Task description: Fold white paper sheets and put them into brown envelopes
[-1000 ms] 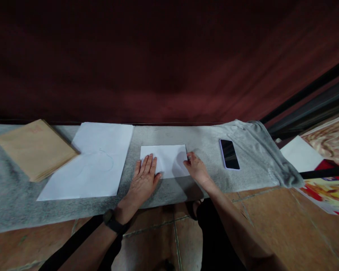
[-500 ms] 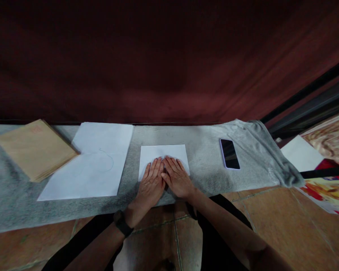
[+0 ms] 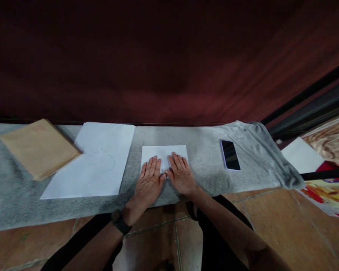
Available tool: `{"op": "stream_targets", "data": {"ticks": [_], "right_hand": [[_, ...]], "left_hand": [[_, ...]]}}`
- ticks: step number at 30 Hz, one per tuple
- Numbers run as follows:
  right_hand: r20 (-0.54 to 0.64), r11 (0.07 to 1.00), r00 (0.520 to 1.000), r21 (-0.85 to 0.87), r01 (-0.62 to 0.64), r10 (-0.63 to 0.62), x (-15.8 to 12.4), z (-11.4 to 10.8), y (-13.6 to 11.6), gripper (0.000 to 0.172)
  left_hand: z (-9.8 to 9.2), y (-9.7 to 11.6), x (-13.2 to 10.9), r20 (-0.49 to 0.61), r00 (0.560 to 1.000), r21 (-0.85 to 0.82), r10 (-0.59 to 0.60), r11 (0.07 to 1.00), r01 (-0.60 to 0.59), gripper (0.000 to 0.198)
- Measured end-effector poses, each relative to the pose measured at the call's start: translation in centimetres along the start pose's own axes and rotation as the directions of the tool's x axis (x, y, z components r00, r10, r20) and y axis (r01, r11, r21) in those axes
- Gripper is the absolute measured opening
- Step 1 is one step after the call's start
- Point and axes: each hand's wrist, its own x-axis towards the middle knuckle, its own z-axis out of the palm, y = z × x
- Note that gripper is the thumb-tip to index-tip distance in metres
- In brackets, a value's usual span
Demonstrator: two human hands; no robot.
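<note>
A small folded white paper (image 3: 164, 151) lies on a grey cloth (image 3: 203, 165) in front of me. My left hand (image 3: 149, 181) rests flat on the paper's left half, fingers stretched out. My right hand (image 3: 181, 174) lies flat on the right half, fingers spread, thumb tips of both hands almost touching. Neither hand holds anything. A black watch sits on my left wrist.
Large white sheets (image 3: 97, 162) lie left of the folded paper, and a stack of brown envelopes (image 3: 39, 147) lies further left. A black phone (image 3: 230, 154) rests on the cloth at the right. A dark red curtain hangs behind. Coloured papers lie on the floor at far right.
My right hand came from the paper's right edge to lie flat beside my left hand on the paper. Since half a second ago both hands have slid slightly apart and up.
</note>
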Motion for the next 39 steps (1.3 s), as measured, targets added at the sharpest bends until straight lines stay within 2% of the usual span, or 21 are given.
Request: {"op": "stream_targets", "data": {"ticks": [16, 31, 36, 39], "right_hand": [[-0.029, 0.997, 0.997, -0.011, -0.074, 0.074, 0.2, -0.1, 1.0, 0.063], [-0.080, 0.988, 0.985, 0.023, -0.153, 0.154, 0.6, -0.2, 2.6, 0.065], [-0.066, 0.978, 0.976, 0.034, -0.206, 0.208, 1.2, -1.2, 3.4, 0.061], [-0.050, 0.958, 0.957, 0.044, -0.285, 0.287, 1.9, -2.4, 4.0, 0.054]], "left_hand": [[-0.1, -1.2, 0.5, -0.032, 0.997, -0.008, -0.063, 0.998, 0.063, 0.065], [0.0, -1.8, 0.9, -0.066, 0.988, -0.088, -0.141, 0.987, 0.135, 0.065], [-0.2, -2.3, 1.1, -0.069, 0.983, -0.099, -0.171, 0.981, 0.164, 0.064], [-0.3, -2.3, 1.2, -0.075, 0.982, -0.084, -0.175, 0.982, 0.168, 0.064]]}}
